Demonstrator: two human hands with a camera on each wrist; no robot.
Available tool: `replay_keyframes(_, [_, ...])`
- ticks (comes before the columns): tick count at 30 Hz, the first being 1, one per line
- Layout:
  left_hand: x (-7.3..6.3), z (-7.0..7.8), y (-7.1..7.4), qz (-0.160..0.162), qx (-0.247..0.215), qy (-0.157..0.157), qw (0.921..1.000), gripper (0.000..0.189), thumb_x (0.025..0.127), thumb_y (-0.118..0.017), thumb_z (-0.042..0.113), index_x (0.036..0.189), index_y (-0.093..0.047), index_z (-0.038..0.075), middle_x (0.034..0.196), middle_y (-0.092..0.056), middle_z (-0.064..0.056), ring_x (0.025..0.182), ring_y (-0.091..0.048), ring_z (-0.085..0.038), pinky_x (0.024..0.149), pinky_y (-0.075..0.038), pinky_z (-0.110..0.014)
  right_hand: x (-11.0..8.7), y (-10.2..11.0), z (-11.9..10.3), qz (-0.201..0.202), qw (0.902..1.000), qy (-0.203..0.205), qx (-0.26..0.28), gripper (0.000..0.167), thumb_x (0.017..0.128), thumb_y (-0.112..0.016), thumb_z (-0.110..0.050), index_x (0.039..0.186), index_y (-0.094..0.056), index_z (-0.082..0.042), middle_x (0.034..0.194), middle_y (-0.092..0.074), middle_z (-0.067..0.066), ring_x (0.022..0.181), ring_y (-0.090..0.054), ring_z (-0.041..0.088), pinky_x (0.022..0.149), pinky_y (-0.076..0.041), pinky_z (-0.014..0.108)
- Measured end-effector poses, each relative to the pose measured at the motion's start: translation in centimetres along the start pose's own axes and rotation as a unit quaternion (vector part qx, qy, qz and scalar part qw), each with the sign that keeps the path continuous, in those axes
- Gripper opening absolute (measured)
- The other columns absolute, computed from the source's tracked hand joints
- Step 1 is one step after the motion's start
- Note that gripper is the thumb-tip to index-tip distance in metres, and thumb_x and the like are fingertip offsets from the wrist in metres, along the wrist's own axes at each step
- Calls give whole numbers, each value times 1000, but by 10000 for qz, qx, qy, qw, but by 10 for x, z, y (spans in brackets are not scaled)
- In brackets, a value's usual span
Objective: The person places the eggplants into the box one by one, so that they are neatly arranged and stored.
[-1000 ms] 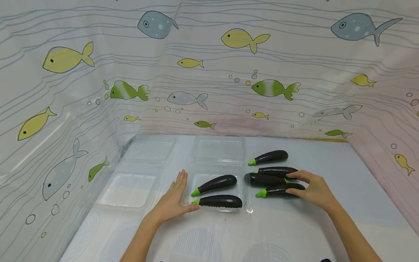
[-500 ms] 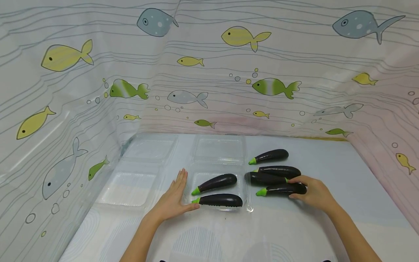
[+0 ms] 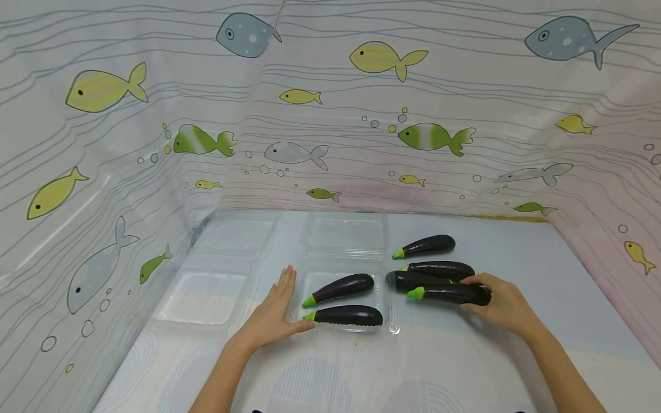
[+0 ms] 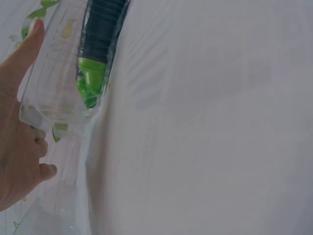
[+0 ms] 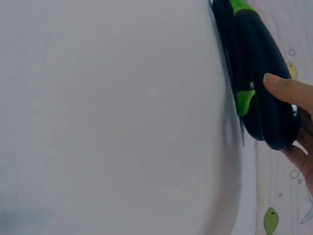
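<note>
My right hand [image 3: 498,301] grips the thick end of a dark eggplant [image 3: 451,294] with a green stem, thumb on one side and fingers on the other in the right wrist view. Behind it lie two more eggplants, a middle one [image 3: 410,280] partly hidden and a further one [image 3: 441,268]. A clear plastic clamshell box [image 3: 342,265] lies spread wide at the centre, with two eggplants in its near half, an upper one [image 3: 345,288] and a lower one [image 3: 351,315]. My left hand [image 3: 276,315] rests along the box's left side with fingers straight, thumb at its near corner.
Another clear plastic box [image 3: 201,299] lies spread wide on the left, its lid half toward the back wall. A single eggplant [image 3: 427,246] lies at the back right. A fish-patterned sheet [image 3: 330,115] encloses the table [image 3: 361,373] at the back and sides.
My right hand has closed on the nearest eggplant and lifted it slightly, shifting it a little to the right. The left hand has stayed at the box.
</note>
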State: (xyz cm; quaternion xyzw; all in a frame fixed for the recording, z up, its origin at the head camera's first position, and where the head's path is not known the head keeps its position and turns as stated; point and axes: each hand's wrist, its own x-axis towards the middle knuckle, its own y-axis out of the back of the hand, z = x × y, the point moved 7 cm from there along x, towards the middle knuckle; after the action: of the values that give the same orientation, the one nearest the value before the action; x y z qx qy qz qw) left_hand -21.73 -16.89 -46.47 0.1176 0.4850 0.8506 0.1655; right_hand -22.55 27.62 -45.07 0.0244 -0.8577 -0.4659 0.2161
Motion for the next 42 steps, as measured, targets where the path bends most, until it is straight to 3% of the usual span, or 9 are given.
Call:
replay_keyframes(4, [0, 0, 0, -12, 22, -2, 10000, 119, 76, -70, 62, 153, -4, 0, 161, 1, -13, 147, 1, -21, 117, -11, -47, 3, 10, -7, 304, 9995, 109, 39, 50, 59, -92, -13, 104, -70, -15, 101, -70, 7, 90, -65, 27, 72, -55, 40])
replay_keyframes(7, [0, 0, 0, -10, 31, -4, 10000, 119, 76, -70, 63, 153, -4, 0, 161, 1, -13, 147, 2, -21, 117, -11, -47, 7, 16, -15, 479, 9985, 188, 164, 51, 58, -92, -10, 104, -70, -15, 100, -69, 1, 92, -62, 12, 73, -56, 31])
replay_keyframes(11, [0, 0, 1, -2, 30, -9, 10000, 119, 76, -70, 63, 153, -4, 0, 161, 1, -13, 147, 2, -22, 117, -11, -47, 13, 24, -30, 661, 9969, 330, 280, 52, 58, -91, -6, 104, -70, -15, 98, -68, -3, 93, -56, -1, 76, -56, 29])
replay_keyframes(18, [0, 0, 0, -10, 7, -4, 10000, 120, 76, -70, 62, 153, -3, -1, 161, 2, -14, 147, 2, -22, 117, -11, -47, 23, 33, -54, 907, 9918, 719, 546, 54, 55, -90, 0, 104, -70, -12, 97, -67, -5, 91, -56, -4, 81, -43, 4])
replay_keyframes(33, [0, -1, 0, 0, 56, -18, 10000, 120, 76, -69, 64, 153, -2, 0, 161, 2, -14, 147, 2, -22, 117, -11, -47, 38, 35, -84, 1064, 9821, 1338, 797, 57, 54, -91, 0, 105, -69, -11, 98, -66, -5, 90, -57, 0, 76, -45, 6])
replay_keyframes(42, [0, 1, 1, 51, 26, -34, 10000, 119, 76, -72, 59, 153, -4, -2, 161, 1, -15, 147, 1, -23, 116, -12, -48, 49, 25, -98, 1000, 9813, 1405, 850, 55, 56, -92, -6, 106, -69, -13, 102, -66, -5, 90, -57, 3, 73, -46, 8])
